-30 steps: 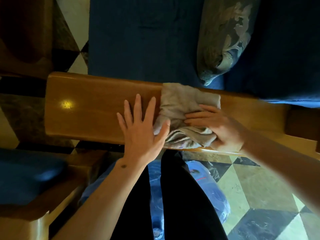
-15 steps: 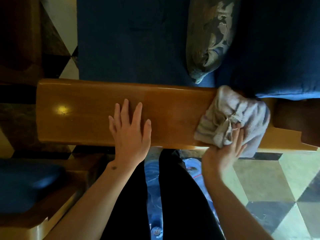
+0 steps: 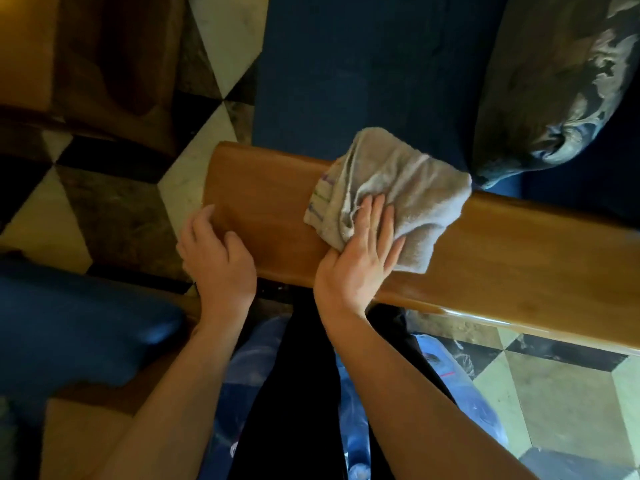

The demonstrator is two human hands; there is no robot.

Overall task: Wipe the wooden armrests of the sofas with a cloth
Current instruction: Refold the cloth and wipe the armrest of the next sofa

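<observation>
A broad wooden armrest runs across the view from left of centre to the right edge. A crumpled beige cloth lies on its top near the left end. My right hand presses flat on the cloth's near side, fingers spread over the fabric. My left hand rests on the armrest's left end, fingers curled over its corner, holding no cloth.
A blue sofa seat lies beyond the armrest, with a patterned cushion at the upper right. Another blue-cushioned wooden seat stands at the lower left. The floor is tiled in light and dark diamonds. Dark trousers show below.
My right hand has swept the cloth from the armrest's right end back toward its left end. My left hand has slid left to the armrest's corner and curled. The view has shifted.
</observation>
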